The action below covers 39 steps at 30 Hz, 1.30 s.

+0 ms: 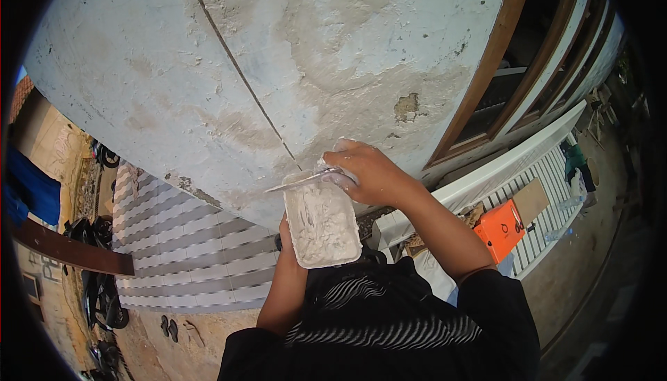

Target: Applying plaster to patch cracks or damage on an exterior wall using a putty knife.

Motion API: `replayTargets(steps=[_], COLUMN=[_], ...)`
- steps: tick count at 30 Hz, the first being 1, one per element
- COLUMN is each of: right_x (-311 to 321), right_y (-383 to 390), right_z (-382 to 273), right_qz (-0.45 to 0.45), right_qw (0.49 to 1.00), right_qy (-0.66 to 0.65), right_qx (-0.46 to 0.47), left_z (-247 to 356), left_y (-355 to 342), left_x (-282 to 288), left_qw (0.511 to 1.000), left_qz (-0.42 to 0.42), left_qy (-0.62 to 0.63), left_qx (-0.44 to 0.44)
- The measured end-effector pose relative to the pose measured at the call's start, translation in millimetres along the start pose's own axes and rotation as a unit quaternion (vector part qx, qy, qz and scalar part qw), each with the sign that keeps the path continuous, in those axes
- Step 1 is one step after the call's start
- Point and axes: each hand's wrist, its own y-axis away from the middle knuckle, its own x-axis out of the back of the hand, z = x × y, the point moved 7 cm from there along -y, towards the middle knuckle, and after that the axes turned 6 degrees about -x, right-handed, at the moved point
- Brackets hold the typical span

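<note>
A rectangular white tub (pixel 347 250) of off-white putty (pixel 319 214) is held in front of my body. My left hand (pixel 283 232) grips it from the left side and is mostly hidden behind it. My right hand (pixel 363 167), smeared with white putty, is closed around a putty knife (pixel 300 181). Its thin, wide blade lies across the far end of the tub, seen nearly edge-on. Just beyond stands a pale blue wall (pixel 160 47) with rough beige patches, a small crumbled hole (pixel 406 107) and a dark cable (pixel 233 61) running down it.
A brown-framed window (pixel 479 113) is on the right. Below it stands a white slatted bench (pixel 549 179) carrying an orange box (pixel 499 231). Striped tiles (pixel 201 256) cover the floor at left. Sandals (pixel 169 327) and a parked motorbike (pixel 104 290) lie farther left, near a brown beam (pixel 76 250).
</note>
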Motion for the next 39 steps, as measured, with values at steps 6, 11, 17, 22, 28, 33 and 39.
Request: replayTargets(steps=[6,11,17,22,28,33,39], right_x=[4.9,5.3,-6.0,-18.4,-29.6,-37.9,-11.4], right_y=[-21.3,-31.6,-31.5,-15.5,-12.4,-4.0,-9.9], right_z=[7.1,12.9,-2.7,-9.6,-13.2,-28.6,-15.7], right_qz=[-0.062,-0.131,-0.191,-0.182,-0.239,-0.271,-0.260], right_qw=[0.996,0.985,0.974,0.968,0.954,0.941,0.950], right_qy=[-0.065,-0.104,-0.096,-0.101,-0.122,-0.143,-0.143], right_qx=[0.027,0.044,0.074,0.141,0.137,0.144,0.094], left_z=[-10.9,-15.0,-27.3,-18.0,-16.9,-14.6,-0.4], left_y=[2.3,6.8,9.8,-7.6,-6.8,-11.2,-15.2], left_x=[-12.2,-16.9,-26.7,8.0,46.8,52.4,51.6], left_qw=[0.997,0.990,0.982,0.986,0.979,0.977,0.969], left_qz=[0.023,0.019,0.095,0.103,0.159,0.152,0.141], left_qy=[0.027,-0.017,0.031,-0.017,-0.036,-0.110,-0.195], left_qx=[0.063,0.139,0.162,0.133,0.125,0.104,0.061])
